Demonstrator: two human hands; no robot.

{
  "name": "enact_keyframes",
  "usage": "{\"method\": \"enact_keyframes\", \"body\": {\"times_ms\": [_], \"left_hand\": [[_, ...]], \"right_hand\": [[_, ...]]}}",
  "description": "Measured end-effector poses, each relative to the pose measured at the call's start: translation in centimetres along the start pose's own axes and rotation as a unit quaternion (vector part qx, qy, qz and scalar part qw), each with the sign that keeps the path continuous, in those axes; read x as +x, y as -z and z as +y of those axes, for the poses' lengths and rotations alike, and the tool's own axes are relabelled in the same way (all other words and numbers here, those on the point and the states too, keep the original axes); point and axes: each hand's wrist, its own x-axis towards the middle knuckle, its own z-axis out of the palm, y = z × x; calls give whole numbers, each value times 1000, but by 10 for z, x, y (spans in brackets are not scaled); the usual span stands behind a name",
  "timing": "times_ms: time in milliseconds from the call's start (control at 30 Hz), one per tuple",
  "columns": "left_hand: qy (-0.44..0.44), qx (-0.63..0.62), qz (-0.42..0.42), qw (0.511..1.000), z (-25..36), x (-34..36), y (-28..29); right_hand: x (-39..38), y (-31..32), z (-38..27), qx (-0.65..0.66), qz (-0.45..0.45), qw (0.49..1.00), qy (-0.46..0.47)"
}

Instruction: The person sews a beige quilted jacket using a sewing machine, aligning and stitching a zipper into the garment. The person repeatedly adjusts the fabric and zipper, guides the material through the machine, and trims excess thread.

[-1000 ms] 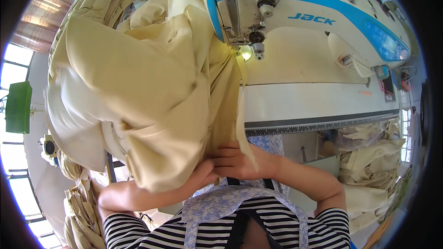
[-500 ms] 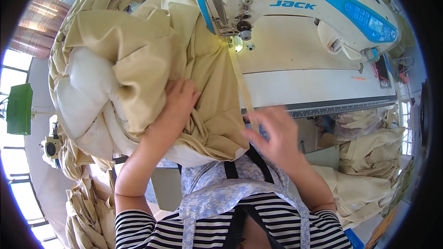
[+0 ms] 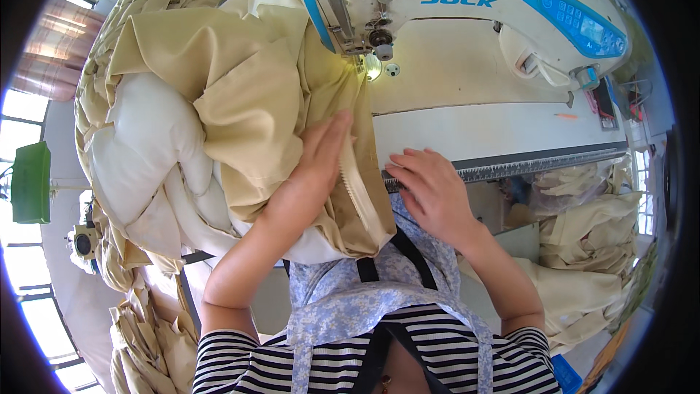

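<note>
My left hand [image 3: 319,157] lies flat on the khaki fabric [image 3: 251,113], its fingers stretched toward the sewing machine's lit needle area. Beside those fingers a beige zipper tape [image 3: 359,208] runs down the fabric toward my lap. Its upper end is partly hidden by my hand. My right hand [image 3: 432,195] hovers over the table's front edge with fingers apart and nothing in them, just right of the fabric. White padded material [image 3: 149,131] bulges from beneath the khaki cloth on the left. The white and blue sewing machine [image 3: 452,4] stands over the cloth's far end.
A ruler strip [image 3: 532,164] lines the table's front edge. An orange stick [image 3: 566,116] lies on the white tabletop [image 3: 474,128]. Piles of beige cloth [image 3: 587,237] sit at the right, and more cloth [image 3: 149,339] hangs at the lower left. A green box-shaped object [image 3: 30,182] stands far left.
My left hand has slid right and forward to the zipper tape. The tape, near my right hand before, now lies over the fabric. My right hand is apart from it, with fingers spread.
</note>
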Motion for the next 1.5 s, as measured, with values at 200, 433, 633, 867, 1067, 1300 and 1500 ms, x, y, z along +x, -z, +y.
{"method": "enact_keyframes", "body": {"times_ms": [200,433,633,867,1067,1300,1500], "left_hand": [[47,-52,22,997,-3,21,10],[-79,5,-43,996,-10,41,6],[-114,14,-114,987,-15,35,-11],[-133,-8,-130,983,-28,39,-19],[-150,-30,-127,980,-33,42,-26],[-170,-21,-104,980,-42,53,-27],[-168,-19,-111,979,-66,70,-33]], "right_hand": [[1,-37,0,-74,-54,990,108],[-7,-34,29,27,-13,987,156],[-5,-26,25,29,-18,983,179],[1,-17,17,3,-74,985,158],[4,-9,12,-18,-134,980,147],[16,-10,14,-32,-134,980,143],[37,-18,24,-1,-123,985,119]]}}
